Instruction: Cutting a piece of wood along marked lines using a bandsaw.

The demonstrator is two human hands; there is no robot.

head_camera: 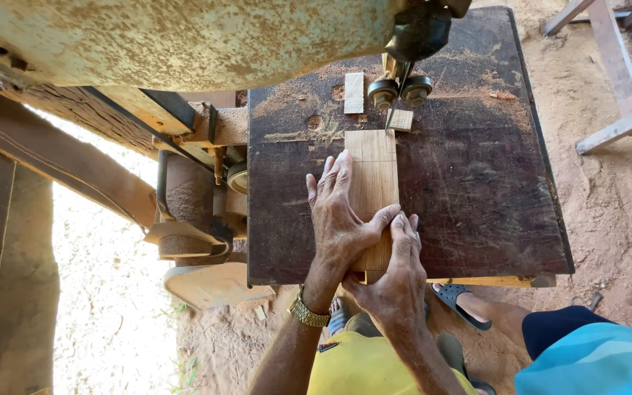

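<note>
My left hand (339, 219) lies flat, fingers spread, on a wood board (372, 175). My right hand (396, 281) grips the board's near end. The board lies on the dark saw table (477, 190), its far end at the blade (391, 117). Offcuts (354, 93) lie beyond.

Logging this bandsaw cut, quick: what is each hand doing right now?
Left hand: open, fingers flat on the pale rectangular wooden board.
Right hand: curled on that board's near end.
</note>
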